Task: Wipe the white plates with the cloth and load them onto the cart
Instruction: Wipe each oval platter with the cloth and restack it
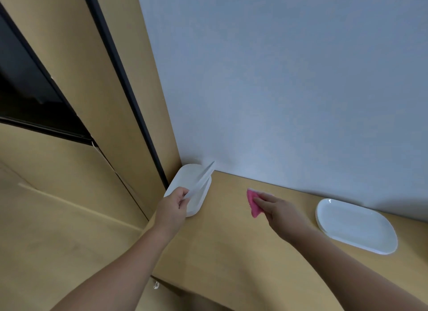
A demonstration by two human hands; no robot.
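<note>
My left hand (174, 203) pinches a white plate (202, 179) by its near edge, tilted above the stack (196, 201) in the counter's (231, 241) corner. My right hand (276, 207) grips the pink cloth (253, 203). More plates (356, 226) lie farther right.

2 hands (172, 204) (275, 208); 1 pink cloth (253, 205); 1 tilted plate (202, 179); 2 plate stacks (196, 201) (356, 226).

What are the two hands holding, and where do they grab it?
The left hand pinches a white oval plate by its near rim, tilted on edge. The right hand holds a pink cloth by its edge.
</note>
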